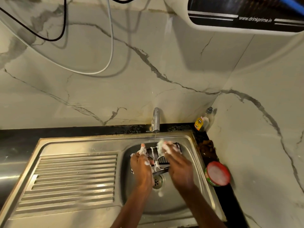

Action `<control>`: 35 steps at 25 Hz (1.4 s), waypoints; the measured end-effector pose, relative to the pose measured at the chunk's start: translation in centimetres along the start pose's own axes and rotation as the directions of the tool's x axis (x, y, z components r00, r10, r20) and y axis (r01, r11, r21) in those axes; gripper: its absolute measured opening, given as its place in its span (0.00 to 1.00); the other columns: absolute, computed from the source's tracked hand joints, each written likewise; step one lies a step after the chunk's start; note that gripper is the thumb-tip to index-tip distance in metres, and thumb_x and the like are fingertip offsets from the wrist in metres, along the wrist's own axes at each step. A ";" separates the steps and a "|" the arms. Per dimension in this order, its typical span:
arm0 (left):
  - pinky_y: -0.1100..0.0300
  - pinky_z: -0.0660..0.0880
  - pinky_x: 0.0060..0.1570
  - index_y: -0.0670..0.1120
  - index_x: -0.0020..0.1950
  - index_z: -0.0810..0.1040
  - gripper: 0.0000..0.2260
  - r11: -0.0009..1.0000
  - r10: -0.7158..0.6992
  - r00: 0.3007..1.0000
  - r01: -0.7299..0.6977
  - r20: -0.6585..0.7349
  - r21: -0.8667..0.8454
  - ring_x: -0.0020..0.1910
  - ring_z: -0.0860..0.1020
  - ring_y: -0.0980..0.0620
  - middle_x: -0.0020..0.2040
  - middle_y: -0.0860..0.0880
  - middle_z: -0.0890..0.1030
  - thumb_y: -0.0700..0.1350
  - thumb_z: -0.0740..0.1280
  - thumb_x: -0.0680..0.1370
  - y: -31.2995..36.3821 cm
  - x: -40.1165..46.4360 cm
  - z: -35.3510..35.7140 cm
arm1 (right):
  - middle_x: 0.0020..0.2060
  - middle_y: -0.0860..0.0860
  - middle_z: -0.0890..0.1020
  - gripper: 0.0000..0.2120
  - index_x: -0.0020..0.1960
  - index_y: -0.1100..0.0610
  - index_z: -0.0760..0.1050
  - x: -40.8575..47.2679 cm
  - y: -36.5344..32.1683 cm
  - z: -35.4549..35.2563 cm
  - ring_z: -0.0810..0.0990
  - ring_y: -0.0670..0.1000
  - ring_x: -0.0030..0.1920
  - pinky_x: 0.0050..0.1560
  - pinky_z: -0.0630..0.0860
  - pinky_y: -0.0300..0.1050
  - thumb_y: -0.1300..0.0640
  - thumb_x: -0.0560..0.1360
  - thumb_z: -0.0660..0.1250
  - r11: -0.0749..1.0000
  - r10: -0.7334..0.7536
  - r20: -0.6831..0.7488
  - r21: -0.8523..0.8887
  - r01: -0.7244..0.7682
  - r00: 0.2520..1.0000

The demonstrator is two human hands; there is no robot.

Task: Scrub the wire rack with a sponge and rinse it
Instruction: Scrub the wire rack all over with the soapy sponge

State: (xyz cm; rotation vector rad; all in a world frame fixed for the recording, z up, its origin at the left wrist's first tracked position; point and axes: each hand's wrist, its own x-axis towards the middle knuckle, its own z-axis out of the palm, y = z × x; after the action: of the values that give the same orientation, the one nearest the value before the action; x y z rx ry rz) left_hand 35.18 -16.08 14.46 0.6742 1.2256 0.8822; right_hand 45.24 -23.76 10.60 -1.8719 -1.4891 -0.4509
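A black wire rack [162,160], streaked with white foam, is held over the steel sink bowl [185,201]. My left hand [141,167] grips its left side, fingers foamy. My right hand [176,162] reaches over the rack's right part and holds a foam-covered sponge [160,144] at its far edge, right under the tap [156,120]. A thin stream of water falls from the tap onto the rack. The drain [158,181] shows below the rack, between my wrists.
A ribbed steel drainboard [72,180] lies left of the bowl. On the black counter to the right stand a red-rimmed tub of dish soap [217,173] and a yellow-labelled bottle [203,120] in the corner. Marble wall, hanging cables and a water purifier [246,14] are above.
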 end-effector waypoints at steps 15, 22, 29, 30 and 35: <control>0.60 0.68 0.31 0.40 0.49 0.79 0.07 0.999 0.019 0.992 -0.015 -0.123 0.033 0.32 0.69 0.53 0.35 0.47 0.73 0.39 0.63 0.84 -2.1 2.9 -1.4 | 0.64 0.54 0.80 0.23 0.64 0.60 0.79 -1.8 1.0 1.4 0.82 0.51 0.61 0.57 0.81 0.43 0.71 0.72 0.59 0.994 0.095 0.074 0.047 -0.099 0.993; 0.58 0.72 0.33 0.48 0.43 0.75 0.07 0.994 0.112 0.983 -0.114 0.142 0.002 0.28 0.74 0.59 0.28 0.56 0.78 0.43 0.67 0.81 -1.0 4.5 -0.7 | 0.62 0.58 0.81 0.30 0.65 0.59 0.78 -0.1 0.7 1.9 0.85 0.49 0.37 0.29 0.81 0.41 0.77 0.66 0.70 0.934 0.351 0.022 0.055 -0.352 0.936; 0.49 0.78 0.39 0.51 0.41 0.88 0.06 0.998 0.048 0.979 -0.056 0.198 0.032 0.34 0.79 0.46 0.37 0.41 0.83 0.51 0.75 0.75 -0.2 5.2 0.7 | 0.66 0.59 0.78 0.23 0.68 0.63 0.75 -0.4 -0.7 2.9 0.79 0.53 0.65 0.54 0.82 0.49 0.74 0.76 0.57 0.998 0.019 -0.046 -0.052 -0.022 0.999; 0.45 0.80 0.42 0.49 0.44 0.89 0.06 0.998 0.042 0.973 -0.052 0.228 0.040 0.37 0.81 0.43 0.40 0.38 0.85 0.50 0.75 0.75 -0.5 5.3 0.6 | 0.68 0.58 0.76 0.23 0.70 0.62 0.74 -0.2 -0.6 3.1 0.76 0.54 0.68 0.59 0.80 0.51 0.73 0.78 0.54 0.993 -0.036 0.020 -0.112 0.038 0.999; 0.56 0.71 0.26 0.46 0.34 0.86 0.11 0.992 0.001 0.984 -0.024 0.178 0.127 0.25 0.72 0.47 0.29 0.43 0.78 0.49 0.76 0.75 -0.6 5.8 0.1 | 0.69 0.57 0.74 0.27 0.66 0.61 0.77 -1.8 2.9 3.3 0.76 0.58 0.68 0.65 0.76 0.48 0.76 0.74 0.53 0.952 0.138 -0.090 -0.264 -0.157 0.986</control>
State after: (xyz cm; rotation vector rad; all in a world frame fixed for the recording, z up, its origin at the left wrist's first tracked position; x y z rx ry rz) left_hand 35.93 -11.36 11.08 0.8468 1.1256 0.7403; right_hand 46.96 -23.03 6.29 -2.1382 -1.2798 -0.6696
